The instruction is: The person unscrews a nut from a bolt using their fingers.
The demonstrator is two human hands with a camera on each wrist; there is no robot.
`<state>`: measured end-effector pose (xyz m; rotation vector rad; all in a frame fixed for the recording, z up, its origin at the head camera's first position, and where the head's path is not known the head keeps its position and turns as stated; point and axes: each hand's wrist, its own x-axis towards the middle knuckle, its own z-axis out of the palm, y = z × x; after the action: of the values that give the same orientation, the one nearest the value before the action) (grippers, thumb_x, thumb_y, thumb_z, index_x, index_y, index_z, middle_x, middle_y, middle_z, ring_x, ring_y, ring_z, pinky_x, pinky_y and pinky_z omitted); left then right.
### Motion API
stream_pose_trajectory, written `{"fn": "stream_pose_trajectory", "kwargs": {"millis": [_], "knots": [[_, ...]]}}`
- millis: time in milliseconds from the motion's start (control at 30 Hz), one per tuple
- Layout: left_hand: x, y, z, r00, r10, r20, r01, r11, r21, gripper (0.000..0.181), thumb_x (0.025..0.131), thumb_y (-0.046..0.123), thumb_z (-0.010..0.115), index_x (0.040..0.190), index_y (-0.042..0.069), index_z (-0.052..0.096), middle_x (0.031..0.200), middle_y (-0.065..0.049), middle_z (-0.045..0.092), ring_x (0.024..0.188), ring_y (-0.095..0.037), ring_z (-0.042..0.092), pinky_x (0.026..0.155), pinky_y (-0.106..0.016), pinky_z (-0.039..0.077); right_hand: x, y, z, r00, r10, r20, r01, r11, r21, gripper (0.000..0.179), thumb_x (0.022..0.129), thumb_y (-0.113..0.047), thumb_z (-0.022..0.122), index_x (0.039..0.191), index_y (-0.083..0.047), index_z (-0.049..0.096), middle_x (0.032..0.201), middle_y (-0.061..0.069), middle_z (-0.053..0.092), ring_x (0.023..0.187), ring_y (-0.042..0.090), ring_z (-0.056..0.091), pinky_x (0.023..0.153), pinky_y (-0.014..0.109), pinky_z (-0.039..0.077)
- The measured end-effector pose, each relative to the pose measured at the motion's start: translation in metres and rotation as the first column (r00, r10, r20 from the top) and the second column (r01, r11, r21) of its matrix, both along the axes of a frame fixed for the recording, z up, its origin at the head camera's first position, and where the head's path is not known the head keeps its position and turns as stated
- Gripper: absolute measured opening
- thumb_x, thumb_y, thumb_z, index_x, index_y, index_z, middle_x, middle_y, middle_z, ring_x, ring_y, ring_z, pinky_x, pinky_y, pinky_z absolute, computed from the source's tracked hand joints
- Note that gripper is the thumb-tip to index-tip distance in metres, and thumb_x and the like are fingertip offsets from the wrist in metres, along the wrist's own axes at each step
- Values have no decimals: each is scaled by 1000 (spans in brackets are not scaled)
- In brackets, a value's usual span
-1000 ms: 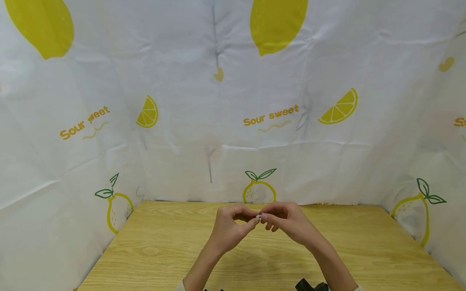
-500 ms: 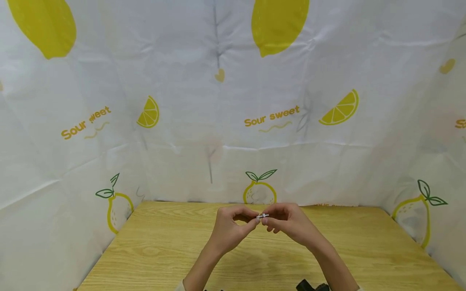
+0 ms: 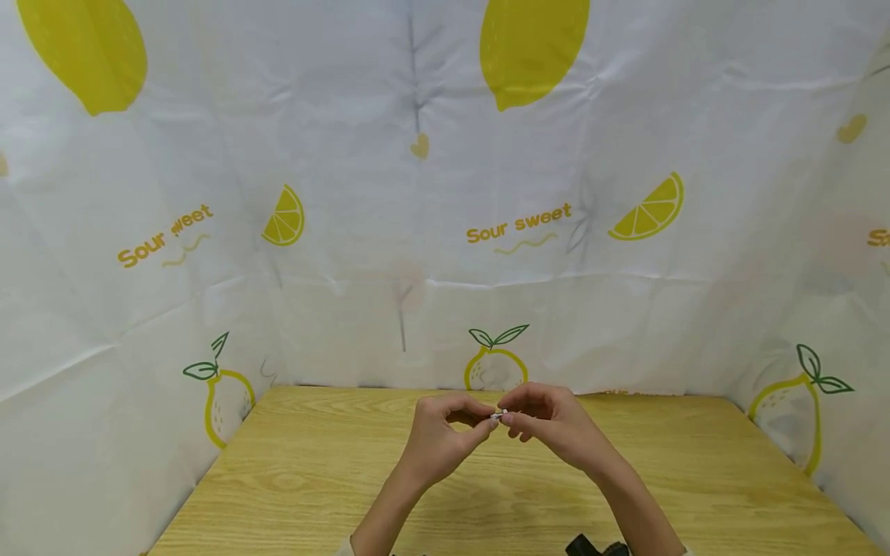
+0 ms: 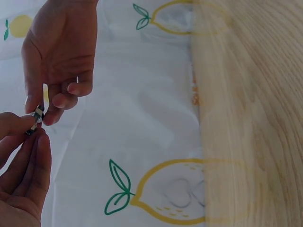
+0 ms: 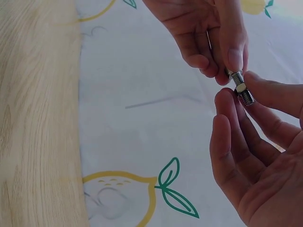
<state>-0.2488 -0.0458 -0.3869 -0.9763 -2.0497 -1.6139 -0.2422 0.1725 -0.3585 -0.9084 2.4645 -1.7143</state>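
Over the table, both hands meet at a small silver bolt (image 5: 247, 99) with a hex nut (image 5: 241, 88) partway along its thread. My left hand (image 3: 441, 442) pinches one end of the bolt between thumb and fingers, which hide that end. From the other side, my right hand (image 3: 559, 423) has its thumb and fingertips around the nut. In the right wrist view, the threaded end sticks out past the nut among the right fingers. The left wrist view shows the bolt (image 4: 37, 114) partly covered by fingertips.
A wood-grain table (image 3: 313, 479) lies under the hands. White cloth (image 3: 361, 232) printed with lemons hangs behind it and along both sides. A dark object (image 3: 594, 547) shows at the bottom edge near the right forearm.
Half a second ago the right fingertips were spread off the nut, leaving it and the thread more exposed; now they have come back around it. The left hand has stayed nearly still.
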Motion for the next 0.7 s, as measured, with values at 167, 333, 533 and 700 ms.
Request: {"fn": "stream_pose_trajectory", "kwargs": {"millis": [167, 333, 533, 700], "knots": [[1, 0, 0, 1000, -2, 11, 2, 1000, -2, 5, 90, 9, 81, 94, 7, 81, 91, -9, 80, 77, -12, 77, 74, -26, 64, 0, 2, 1, 999, -5, 35, 3, 999, 37, 27, 100, -17, 69, 117, 4, 69, 100, 17, 74, 78, 14, 73, 71, 34, 63], [1, 0, 2, 1000, -3, 19, 3, 1000, -1, 5, 90, 10, 80, 94, 8, 81, 91, -9, 81, 77, -12, 77, 73, -28, 64, 0, 2, 3, 997, 41, 58, -45, 996, 77, 24, 102, -20, 66, 106, 2, 72, 88, 5, 73, 69, 13, 69, 69, 35, 64], [3, 1, 0, 1000, 6, 27, -6, 1000, -2, 4, 90, 10, 81, 93, 9, 81, 92, -8, 80, 77, -10, 76, 73, -27, 65, 2, 0, 1, 999, 30, 34, -31, 999, 43, 27, 106, -22, 59, 109, 2, 72, 92, 10, 72, 71, 15, 69, 69, 35, 63], [2, 0, 0, 1000, 8, 15, -8, 1000, -1, 5, 90, 12, 81, 94, 9, 81, 91, -8, 80, 77, -11, 77, 73, -27, 64, 2, 0, 0, 999, 26, 19, -26, 1000, 0, 26, 104, -18, 64, 115, 4, 69, 97, 13, 73, 76, 16, 71, 72, 35, 64]]}}
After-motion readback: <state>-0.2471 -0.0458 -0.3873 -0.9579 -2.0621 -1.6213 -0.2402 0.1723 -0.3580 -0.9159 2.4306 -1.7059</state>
